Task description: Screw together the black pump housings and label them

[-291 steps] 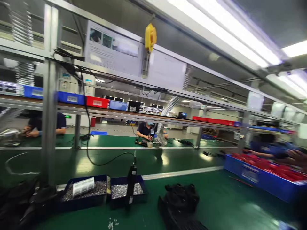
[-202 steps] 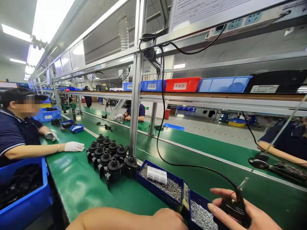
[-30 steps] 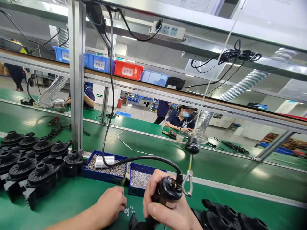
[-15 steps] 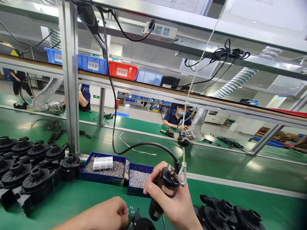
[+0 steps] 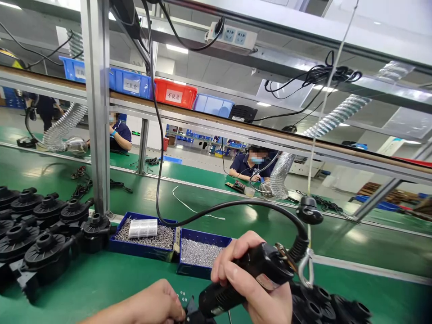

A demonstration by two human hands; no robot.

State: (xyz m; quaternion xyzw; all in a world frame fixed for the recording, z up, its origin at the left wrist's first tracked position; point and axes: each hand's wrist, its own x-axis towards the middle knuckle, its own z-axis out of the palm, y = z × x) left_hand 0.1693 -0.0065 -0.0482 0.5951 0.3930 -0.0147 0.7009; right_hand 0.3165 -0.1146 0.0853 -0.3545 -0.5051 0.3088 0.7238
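Observation:
My right hand (image 5: 251,283) is wrapped round a black electric screwdriver (image 5: 256,270), tilted with its tip down to the left; a black cable and a hanging cord run up from its rear end. My left hand (image 5: 158,306) rests curled at the bottom edge, next to a few small silver screws (image 5: 182,296) on the green mat, and its fingertips press on a black part (image 5: 191,311) under the tool's tip. Black pump housings (image 5: 324,306) lie right of my right hand.
Two blue trays of screws (image 5: 145,234) (image 5: 202,254) stand behind my hands. Rows of black pump housings (image 5: 37,225) fill the left. An aluminium post (image 5: 97,108) rises behind them. Other workers sit across the green conveyor (image 5: 249,164). Coloured bins line the shelf (image 5: 175,94).
My right hand has tipped the screwdriver from nearly upright to slanting, rear end swung right, tip toward my left hand. The view has shifted slightly.

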